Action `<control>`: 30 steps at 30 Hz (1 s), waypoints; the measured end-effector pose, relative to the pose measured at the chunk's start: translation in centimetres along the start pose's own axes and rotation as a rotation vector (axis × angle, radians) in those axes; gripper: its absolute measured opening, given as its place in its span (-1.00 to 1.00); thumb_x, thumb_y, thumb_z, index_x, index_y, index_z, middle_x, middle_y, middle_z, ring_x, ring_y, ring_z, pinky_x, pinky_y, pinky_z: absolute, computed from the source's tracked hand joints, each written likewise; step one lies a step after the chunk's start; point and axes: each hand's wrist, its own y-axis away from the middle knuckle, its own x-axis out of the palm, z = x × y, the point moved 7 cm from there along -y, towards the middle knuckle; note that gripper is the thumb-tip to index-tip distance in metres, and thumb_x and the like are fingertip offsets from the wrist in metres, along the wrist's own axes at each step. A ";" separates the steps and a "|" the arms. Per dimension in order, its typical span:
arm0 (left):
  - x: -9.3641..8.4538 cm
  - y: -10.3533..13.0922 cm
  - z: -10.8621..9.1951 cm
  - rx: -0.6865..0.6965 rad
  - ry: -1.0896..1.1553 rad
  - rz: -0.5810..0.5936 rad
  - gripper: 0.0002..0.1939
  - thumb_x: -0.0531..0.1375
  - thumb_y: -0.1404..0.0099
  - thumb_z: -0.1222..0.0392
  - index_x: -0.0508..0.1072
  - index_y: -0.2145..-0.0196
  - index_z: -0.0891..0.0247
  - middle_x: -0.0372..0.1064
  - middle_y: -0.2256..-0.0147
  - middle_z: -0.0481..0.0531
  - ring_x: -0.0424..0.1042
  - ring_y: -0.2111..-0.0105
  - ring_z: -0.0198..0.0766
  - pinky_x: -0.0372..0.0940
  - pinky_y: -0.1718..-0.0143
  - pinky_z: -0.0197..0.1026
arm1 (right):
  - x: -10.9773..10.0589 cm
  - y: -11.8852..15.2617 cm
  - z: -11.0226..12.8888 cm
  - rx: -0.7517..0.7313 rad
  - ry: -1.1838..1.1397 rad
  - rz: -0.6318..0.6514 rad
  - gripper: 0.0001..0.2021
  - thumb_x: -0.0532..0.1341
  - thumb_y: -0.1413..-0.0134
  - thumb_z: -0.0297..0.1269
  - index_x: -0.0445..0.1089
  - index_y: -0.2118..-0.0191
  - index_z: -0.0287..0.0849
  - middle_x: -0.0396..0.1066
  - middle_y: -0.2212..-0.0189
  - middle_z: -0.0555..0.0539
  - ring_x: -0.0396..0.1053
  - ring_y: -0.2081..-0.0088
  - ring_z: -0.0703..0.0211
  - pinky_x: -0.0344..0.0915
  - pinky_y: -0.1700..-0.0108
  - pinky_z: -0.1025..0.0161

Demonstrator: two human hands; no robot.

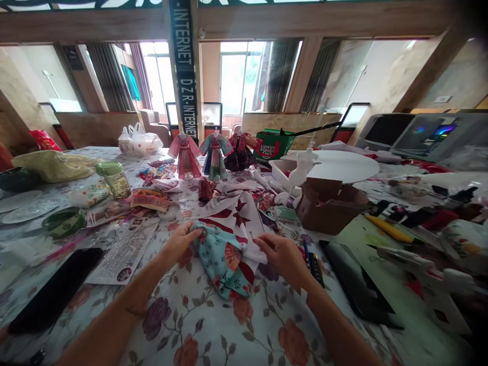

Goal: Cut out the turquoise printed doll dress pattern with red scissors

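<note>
A turquoise fabric piece (224, 262) with fan and blossom prints hangs over the middle of the table. My left hand (181, 240) pinches its upper left corner between thumb and fingers. To its right, my right hand (280, 254) is closed in a pinch beside a white cloth (249, 218) with dark red shapes; what sits between those fingertips is too small to tell. The white cloth lies behind and partly under the turquoise fabric.
Small dressed doll forms (184, 155) stand at the back. A brown cardboard box (324, 208), a black tablet (358, 282) and a glue gun (423, 269) are on the right. On the left lie a dark flat case (55, 290), a green tape roll (64, 222) and a lidded jar (116, 180).
</note>
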 end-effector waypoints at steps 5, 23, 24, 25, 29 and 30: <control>-1.8 0.3 0.3 -0.014 0.186 -0.119 -0.63 0.27 -0.10 -0.10 0.36 0.32 0.25 0.38 0.56 -0.10 0.33 0.66 -0.36 0.28 0.62 -0.33 | 0.8 0.4 -0.2 -0.019 0.160 0.008 -0.70 0.31 0.11 -0.10 0.28 0.64 -0.14 0.33 0.60 -0.09 0.31 0.46 0.00 0.09 0.37 0.21; -3.6 1.3 -1.1 -0.072 0.393 -0.164 -0.68 0.37 -0.03 0.04 0.53 0.34 0.33 0.53 0.49 0.08 0.51 0.53 -0.16 0.40 0.53 -0.23 | -3.2 -0.1 -0.7 0.044 -0.848 -0.272 -0.63 0.25 -0.02 0.11 0.18 0.41 -0.06 0.21 0.59 0.12 0.21 0.59 0.34 0.23 0.59 0.45; -3.4 1.5 -1.0 -0.129 0.400 -0.107 -0.72 0.37 -0.04 0.10 0.53 0.33 0.35 0.53 0.49 0.11 0.52 0.55 -0.13 0.41 0.55 -0.20 | -3.1 0.0 -0.7 0.068 -0.876 -0.251 -0.65 0.28 -0.01 0.07 0.21 0.42 -0.07 0.18 0.62 0.14 0.16 0.62 0.36 0.19 0.63 0.47; -3.3 1.7 -0.9 -0.180 0.411 -0.057 -0.75 0.36 -0.07 0.14 0.54 0.33 0.35 0.52 0.52 0.12 0.51 0.58 -0.12 0.41 0.58 -0.20 | -3.0 0.2 -0.7 0.095 -0.898 -0.213 -0.66 0.31 0.00 0.04 0.24 0.43 -0.09 0.18 0.63 0.14 0.13 0.65 0.38 0.16 0.66 0.48; -3.8 1.6 -0.9 -0.237 0.536 0.020 -0.88 0.25 -0.22 0.21 0.52 0.32 0.32 0.46 0.63 0.00 0.40 0.74 -0.32 0.30 0.75 -0.36 | -1.6 0.5 0.0 0.207 -0.980 -0.017 -0.72 0.38 0.06 -0.09 0.36 0.42 -0.17 0.34 0.57 0.05 0.28 0.59 0.31 0.27 0.62 0.43; -3.9 1.3 -1.2 -0.208 0.572 0.005 -0.87 0.22 -0.26 0.19 0.51 0.31 0.31 0.49 0.58 0.00 0.42 0.70 -0.35 0.33 0.71 -0.39 | -1.5 0.5 0.1 0.217 -1.009 -0.009 -0.72 0.39 0.07 -0.09 0.37 0.40 -0.17 0.36 0.54 0.04 0.32 0.55 0.30 0.31 0.58 0.44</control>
